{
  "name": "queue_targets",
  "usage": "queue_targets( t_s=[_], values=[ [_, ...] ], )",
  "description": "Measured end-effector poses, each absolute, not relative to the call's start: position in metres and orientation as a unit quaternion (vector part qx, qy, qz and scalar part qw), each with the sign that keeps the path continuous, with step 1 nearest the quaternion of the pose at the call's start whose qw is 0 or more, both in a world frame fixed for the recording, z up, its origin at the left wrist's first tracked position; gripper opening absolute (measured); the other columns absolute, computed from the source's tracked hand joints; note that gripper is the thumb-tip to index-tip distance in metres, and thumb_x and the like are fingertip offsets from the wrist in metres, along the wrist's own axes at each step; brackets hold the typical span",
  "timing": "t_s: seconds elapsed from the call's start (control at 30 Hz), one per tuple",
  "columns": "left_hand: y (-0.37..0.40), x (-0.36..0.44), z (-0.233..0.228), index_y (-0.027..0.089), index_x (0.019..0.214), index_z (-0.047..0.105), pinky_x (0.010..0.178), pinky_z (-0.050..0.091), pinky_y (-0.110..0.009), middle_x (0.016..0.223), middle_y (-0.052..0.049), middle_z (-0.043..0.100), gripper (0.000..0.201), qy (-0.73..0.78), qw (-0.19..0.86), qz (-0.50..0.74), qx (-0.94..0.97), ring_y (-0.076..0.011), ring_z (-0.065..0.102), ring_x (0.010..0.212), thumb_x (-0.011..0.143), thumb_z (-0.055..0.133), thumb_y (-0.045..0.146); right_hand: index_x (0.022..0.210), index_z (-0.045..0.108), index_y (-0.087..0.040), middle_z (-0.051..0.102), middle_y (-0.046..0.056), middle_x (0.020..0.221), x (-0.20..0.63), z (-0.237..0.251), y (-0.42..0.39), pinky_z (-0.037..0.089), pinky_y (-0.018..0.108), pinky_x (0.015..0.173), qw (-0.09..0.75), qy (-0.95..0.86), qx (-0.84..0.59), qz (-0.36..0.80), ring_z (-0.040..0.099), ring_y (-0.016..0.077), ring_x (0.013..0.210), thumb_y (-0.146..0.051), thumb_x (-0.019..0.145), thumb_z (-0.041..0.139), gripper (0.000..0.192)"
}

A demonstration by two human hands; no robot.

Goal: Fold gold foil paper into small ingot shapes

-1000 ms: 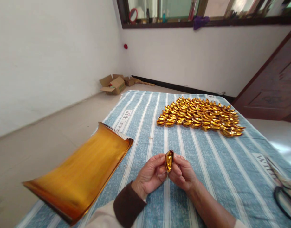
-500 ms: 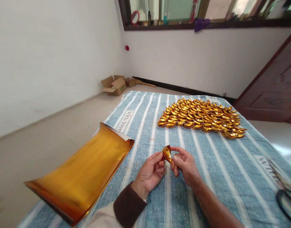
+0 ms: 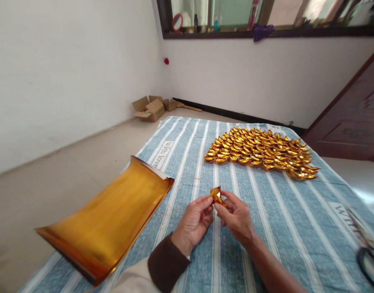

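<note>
Between both hands, above the striped cloth, is a small gold foil paper ingot (image 3: 216, 195), partly hidden by fingers. My left hand (image 3: 195, 219) pinches its left side between thumb and fingers. From the right, my right hand (image 3: 236, 213) grips it with the thumb in front and the index finger behind. Many finished gold ingots (image 3: 260, 152) stand in packed rows farther back on the table. To the left lies a stack of gold foil paper sheets (image 3: 110, 215), with its ends curling up.
Blue-and-white striped cloth (image 3: 187, 162) covers the table. Scissors with black handles (image 3: 366, 260) lie at the right edge, partly out of view. On the floor beyond stand open cardboard boxes (image 3: 152, 110) by the wall. A dark red door (image 3: 352, 122) is at the right.
My right thumb and index finger have closed in on the foil ingot, and the piece has turned in my hands. The whole view has shifted slightly.
</note>
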State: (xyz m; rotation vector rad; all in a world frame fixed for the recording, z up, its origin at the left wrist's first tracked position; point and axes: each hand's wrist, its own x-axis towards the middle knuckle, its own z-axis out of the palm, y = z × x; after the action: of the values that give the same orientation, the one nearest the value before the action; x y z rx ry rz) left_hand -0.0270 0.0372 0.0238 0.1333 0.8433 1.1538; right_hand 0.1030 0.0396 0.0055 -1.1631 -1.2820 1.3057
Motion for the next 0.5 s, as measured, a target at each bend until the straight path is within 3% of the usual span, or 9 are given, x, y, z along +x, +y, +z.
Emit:
queue_targets(
  t_s=[0.13,0.27,0.5],
  values=[
    [0.037,-0.026,0.029,0.006,0.080,0.069,0.039,0.040,-0.011,0.065,-0.001,0.061,0.010,0.409,0.741,0.528,0.071,-0.0036,0.055,0.049,0.080,0.061,0.000,0.110,0.059,-0.015,0.053,-0.007,0.053,0.107,0.016,0.043,0.034,0.020,0.038,0.452,-0.509,-0.475,0.557,0.042,0.0071,0.039,-0.046,0.073,0.068,0.049],
    [0.037,-0.025,0.030,0.007,0.089,0.070,0.043,0.043,-0.012,0.078,-0.005,0.068,0.012,0.449,0.723,0.514,0.108,-0.0052,0.058,0.054,0.080,0.062,0.004,0.110,0.061,-0.015,0.055,-0.005,0.054,0.121,0.021,0.052,0.034,0.019,0.036,0.412,-0.523,-0.484,0.568,0.044,0.0082,0.041,-0.047,0.072,0.068,0.050],
    [0.035,-0.024,0.030,0.009,0.083,0.070,0.042,0.038,-0.013,0.078,-0.007,0.068,0.010,0.503,0.683,0.493,0.191,-0.0063,0.057,0.055,0.073,0.067,0.008,0.108,0.067,-0.021,0.069,0.002,0.075,0.159,0.015,0.071,0.044,0.025,0.058,0.311,-0.688,-0.515,0.406,0.061,0.0156,0.063,-0.034,0.079,0.058,0.033]
  ],
)
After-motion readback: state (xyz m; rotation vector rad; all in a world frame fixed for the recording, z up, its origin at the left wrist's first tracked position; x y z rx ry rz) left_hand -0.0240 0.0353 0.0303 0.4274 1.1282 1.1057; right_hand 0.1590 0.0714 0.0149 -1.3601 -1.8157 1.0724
